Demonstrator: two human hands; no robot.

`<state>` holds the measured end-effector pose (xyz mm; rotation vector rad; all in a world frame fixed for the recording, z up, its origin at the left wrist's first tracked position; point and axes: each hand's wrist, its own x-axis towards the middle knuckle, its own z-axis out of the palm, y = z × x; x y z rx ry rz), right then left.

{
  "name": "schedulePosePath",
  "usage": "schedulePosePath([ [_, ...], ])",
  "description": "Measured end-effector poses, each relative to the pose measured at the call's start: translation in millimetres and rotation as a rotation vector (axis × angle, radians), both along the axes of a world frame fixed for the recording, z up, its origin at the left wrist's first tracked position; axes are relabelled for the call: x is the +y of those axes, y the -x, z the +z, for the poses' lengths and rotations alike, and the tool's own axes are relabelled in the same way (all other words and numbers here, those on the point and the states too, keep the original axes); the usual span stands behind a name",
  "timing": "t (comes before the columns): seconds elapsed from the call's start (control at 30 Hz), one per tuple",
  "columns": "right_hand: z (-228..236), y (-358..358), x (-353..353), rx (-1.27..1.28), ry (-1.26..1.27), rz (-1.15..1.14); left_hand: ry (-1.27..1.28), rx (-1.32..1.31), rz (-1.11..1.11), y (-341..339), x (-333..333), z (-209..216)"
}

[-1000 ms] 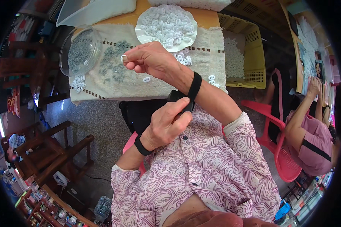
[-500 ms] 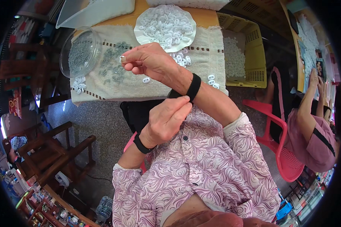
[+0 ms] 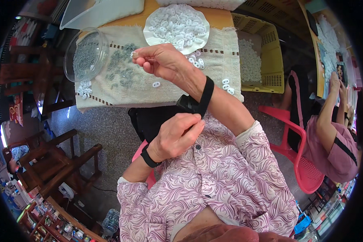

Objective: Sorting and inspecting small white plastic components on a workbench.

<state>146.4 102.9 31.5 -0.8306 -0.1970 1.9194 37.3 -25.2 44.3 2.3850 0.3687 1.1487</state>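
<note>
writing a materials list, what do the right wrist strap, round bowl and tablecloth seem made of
Right wrist strap: probably matte fabric, dull and flexed. Round bowl: glossy clear plastic or glass, see-through with highlights. Tablecloth: matte, perhaps cotton, frayed edge.

Some small workshop, home- or shop-based, can't tell which. Signs: table (image 3: 222, 20) with cloth (image 3: 181, 90), plate (image 3: 150, 39) heaped with small white plastic parts (image 3: 177, 26), yellow crate (image 3: 275, 60) of white pieces alongside. Another person (image 3: 330, 149) sits at a second table (image 3: 317, 64). Cluttered shelves (image 3: 68, 220), wooden chair (image 3: 70, 167), red plastic chair (image 3: 306, 177).
</note>
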Motion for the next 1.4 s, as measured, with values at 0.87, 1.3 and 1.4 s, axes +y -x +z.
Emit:
schedulePosePath([
  [0.87,4,18,-12,-0.325,-0.193,0.016,-0.114,0.084,-0.041,-1,22,21],
  [1.3,-4,25,-15,-0.558,-0.309,0.017,-0.119,0.088,-0.093,1,17,25],
  [1.4,-4,34,-22,-0.603,-0.354,0.002,-0.004,0.089,-0.153,0,21,23],
])
